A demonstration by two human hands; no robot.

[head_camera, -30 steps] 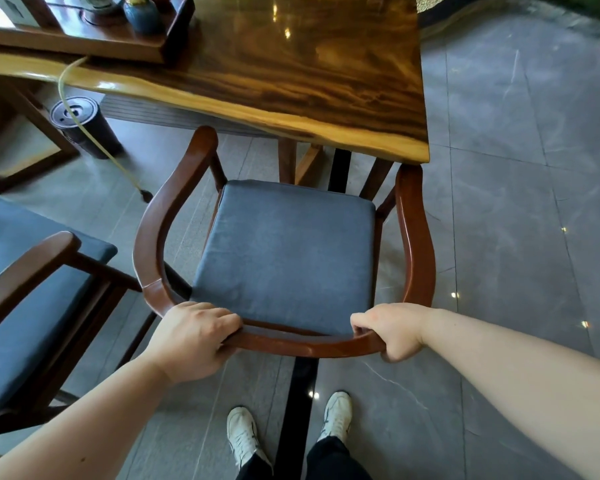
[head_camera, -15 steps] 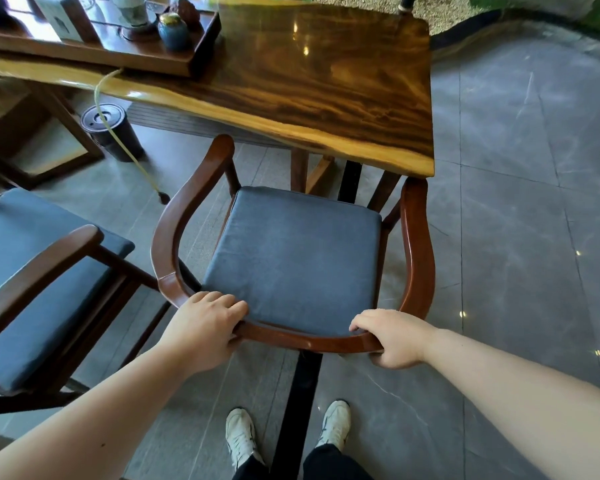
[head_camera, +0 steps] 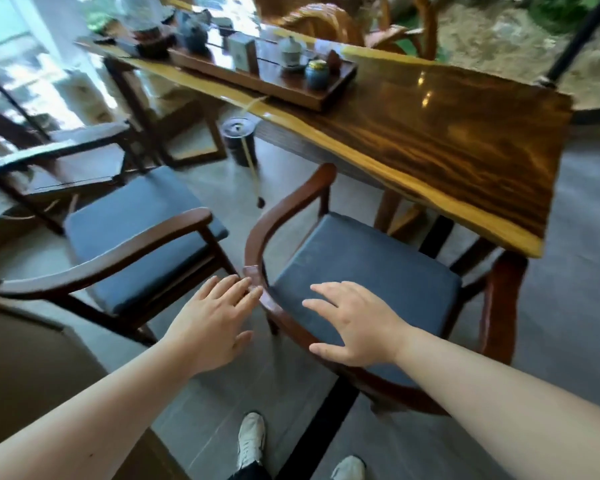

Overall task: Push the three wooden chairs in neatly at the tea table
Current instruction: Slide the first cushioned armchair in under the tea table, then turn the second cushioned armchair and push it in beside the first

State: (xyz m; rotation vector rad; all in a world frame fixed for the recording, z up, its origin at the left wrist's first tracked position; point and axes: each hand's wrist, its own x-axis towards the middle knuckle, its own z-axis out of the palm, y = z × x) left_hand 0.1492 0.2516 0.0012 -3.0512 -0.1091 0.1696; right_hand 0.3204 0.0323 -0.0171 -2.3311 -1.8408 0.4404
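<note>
Both grips spread, fingers splayed, nothing held. Left hand (head_camera: 211, 322) sits lower centre of frame, fingertips (head_camera: 253, 292) at or just touching the curved back rail of the right chair (head_camera: 364, 268) at its left corner (contact unclear, motion blur). Right hand (head_camera: 355, 325) hovers flat above the rear of that chair's dark blue seat cushion (head_camera: 361, 258); cannot tell if the palm touches the rail below it. Right chair lies centre to right of frame, its front tucked under the near edge of the worktop (head_camera: 465, 140), right armrest just beneath the worktop's corner.

Second chair (head_camera: 125, 244), same blue cushion, stands just left of the left hand, well out from the worktop, its armrest near the right chair's left arm. Third chair (head_camera: 66, 161) further up left, blurred, no cushion visible.

On the worktop, upper centre: wooden tea tray (head_camera: 267, 77) carrying a lidded cup (head_camera: 290, 53), a small blue jar (head_camera: 316, 73), a box (head_camera: 242, 55) and a dark teapot (head_camera: 193, 34). A thin yellowish hose (head_camera: 252, 161) drops from the tray toward the floor beside a black canister (head_camera: 239, 140) under the worktop. White shoes (head_camera: 252, 441) at bottom centre on the grey tile floor (head_camera: 568, 271).
</note>
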